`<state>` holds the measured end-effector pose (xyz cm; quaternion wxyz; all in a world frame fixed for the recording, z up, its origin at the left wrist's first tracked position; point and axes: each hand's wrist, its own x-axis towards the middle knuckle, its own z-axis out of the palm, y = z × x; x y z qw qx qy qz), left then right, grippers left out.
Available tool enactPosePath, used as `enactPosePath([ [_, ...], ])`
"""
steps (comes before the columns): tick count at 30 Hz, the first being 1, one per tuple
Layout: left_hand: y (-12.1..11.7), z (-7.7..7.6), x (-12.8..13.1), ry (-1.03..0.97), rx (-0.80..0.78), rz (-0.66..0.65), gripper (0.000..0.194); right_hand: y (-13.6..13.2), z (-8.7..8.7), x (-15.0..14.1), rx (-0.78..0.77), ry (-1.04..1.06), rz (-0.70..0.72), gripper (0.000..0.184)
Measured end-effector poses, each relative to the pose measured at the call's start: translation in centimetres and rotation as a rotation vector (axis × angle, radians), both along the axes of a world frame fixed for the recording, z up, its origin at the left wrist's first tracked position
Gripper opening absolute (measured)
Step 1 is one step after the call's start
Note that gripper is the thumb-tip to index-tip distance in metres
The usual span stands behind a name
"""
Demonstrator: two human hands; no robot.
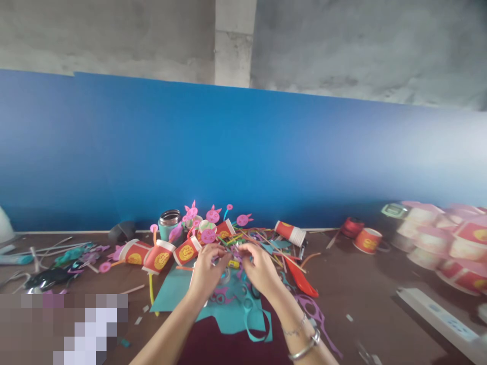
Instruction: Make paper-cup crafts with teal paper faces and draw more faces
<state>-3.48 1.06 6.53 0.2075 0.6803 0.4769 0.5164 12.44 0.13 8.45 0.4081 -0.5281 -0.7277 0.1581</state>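
My left hand (208, 268) and my right hand (261, 266) are raised close together over the middle of the table. Thumb and fingers are pinched on each; whatever they hold is too small to make out. Just behind and between them is a small yellow item (233, 264). Below lie a teal paper sheet (173, 289) and teal cut-out scraps (249, 304). Left of my left hand, red and white paper cups (160, 256) lie tipped over. Pink paper animal faces (213, 215) stand up behind my hands.
An open thermos (169, 223) stands behind the cups. Right of my hands lie a red-orange pointed object (300, 279), stacked cups (290, 234) and purple scraps (314, 312). Farther right are a lone cup (368, 240), a cup pile (449, 243) and a power strip (437, 317). A blue panel (228, 152) borders the table.
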Motion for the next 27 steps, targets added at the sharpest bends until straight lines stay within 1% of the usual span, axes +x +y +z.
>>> enactPosePath([
  [2, 0.1, 0.0, 0.0, 0.063, 0.016, -0.004, 0.015, -0.2, 0.5, -0.3, -0.027, 0.104, 0.085, 0.028],
  [4, 0.1, 0.0, 0.1, 0.102, 0.038, -0.004, 0.014, -0.3, 0.8, -0.6, -0.031, 0.126, 0.096, 0.021],
  [6, 0.0, 0.0, 0.2, 0.123, 0.058, -0.009, 0.014, -0.2, 0.7, -0.5, 0.007, 0.066, 0.005, 0.012],
  [8, -0.1, 0.1, 0.2, 0.129, 0.071, -0.011, 0.014, 0.0, 0.3, -0.3, 0.038, -0.013, -0.105, 0.016],
  [9, -0.2, 0.2, 0.2, 0.129, 0.07, -0.012, 0.013, 0.1, 0.0, -0.1, 0.047, -0.038, -0.13, 0.013],
  [10, -0.2, 0.2, 0.1, 0.129, 0.065, -0.013, 0.013, 0.1, -0.2, 0.1, 0.052, -0.046, -0.128, 0.007],
  [11, -0.3, 0.3, 0.1, 0.13, 0.059, -0.015, 0.013, 0.2, -0.4, 0.2, 0.057, -0.037, -0.108, 0.012],
  [13, -0.3, 0.3, 0.1, 0.137, 0.053, -0.02, 0.013, 0.1, -0.4, 0.2, 0.064, 0.008, -0.055, 0.032],
  [14, -0.4, 0.3, 0.1, 0.146, 0.056, -0.022, 0.013, 0.0, -0.3, 0.0, 0.054, 0.035, -0.026, 0.036],
  [16, -0.4, 0.3, 0.2, 0.174, 0.075, -0.024, 0.013, -0.4, 0.3, -0.3, -0.011, 0.078, 0.055, 0.03],
  [18, -0.5, 0.3, 0.2, 0.205, 0.099, -0.021, 0.013, -0.8, 0.9, -0.7, -0.108, 0.109, 0.13, 0.022],
  [21, -0.5, 0.3, 0.3, 0.24, 0.117, -0.009, 0.013, -1.1, 1.5, -0.8, -0.155, 0.103, 0.12, 0.017],
  [27, -1.3, 0.3, 0.2, 0.288, 0.11, -0.003, 0.012, -1.0, 1.3, -0.5, -0.166, 0.083, 0.11, 0.015],
])
